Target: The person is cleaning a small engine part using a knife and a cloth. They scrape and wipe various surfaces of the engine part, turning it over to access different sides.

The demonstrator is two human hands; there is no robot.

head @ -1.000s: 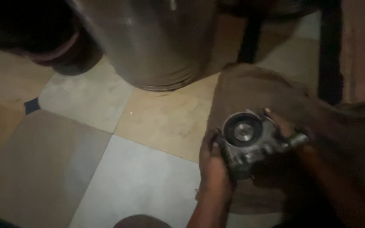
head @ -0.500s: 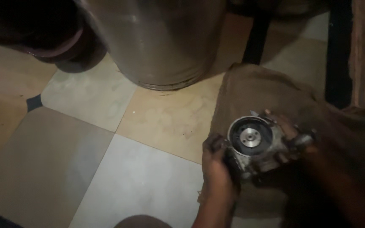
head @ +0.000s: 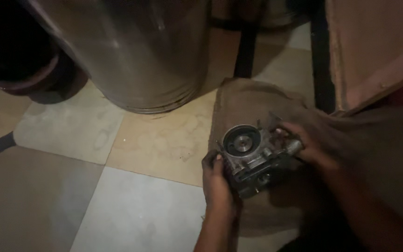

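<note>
one grimy metal carburetor (head: 250,156) gripped between left hand (head: 218,179) and right hand (head: 306,142), over one burlap sack (head: 253,105); one steel drum (head: 136,51) nearby.

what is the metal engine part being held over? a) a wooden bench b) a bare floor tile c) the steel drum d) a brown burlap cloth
d: both hands, left hand and right hand, hold the metal part above the brown burlap cloth spread on the tiled floor; the steel drum stands apart, farther back to the left.
</note>
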